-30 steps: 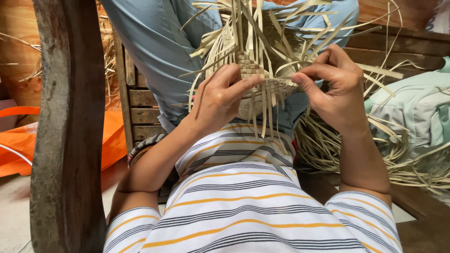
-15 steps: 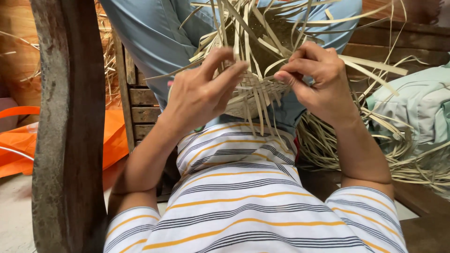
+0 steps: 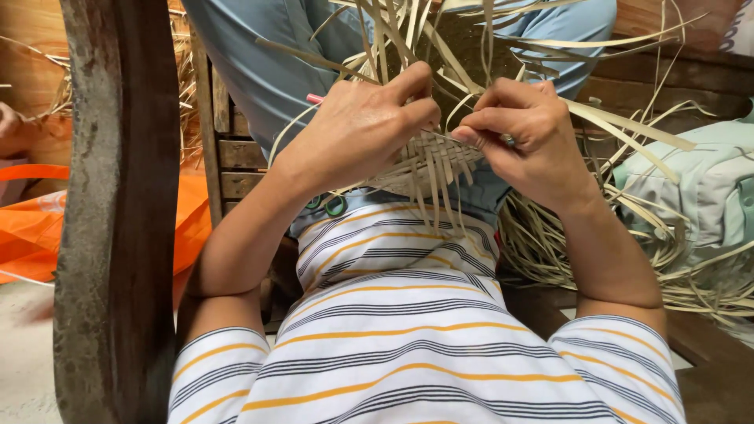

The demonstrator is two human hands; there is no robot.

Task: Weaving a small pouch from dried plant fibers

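Observation:
A half-woven piece of pale straw strips [image 3: 433, 153] rests on my lap, with long loose ends fanning up and out. My left hand [image 3: 357, 129] grips the woven edge from the left, thumb and index finger closed over the strips. My right hand [image 3: 522, 133] pinches a strip at the right edge of the weave, a ring on one finger. The two hands nearly touch over the weave. A small pink object [image 3: 314, 99] shows just behind my left hand.
A thick wooden post [image 3: 118, 212] stands at the left. Loose straw [image 3: 675, 251] lies heaped at the right beside a pale green bag [image 3: 707, 188]. An orange plastic sheet [image 3: 31, 228] lies at far left. Another person's hand [image 3: 9, 126] shows at the left edge.
My left hand has closed down onto the weave, fingers curled over the strips. My right hand has shifted slightly left and lower. The weave has tilted flatter.

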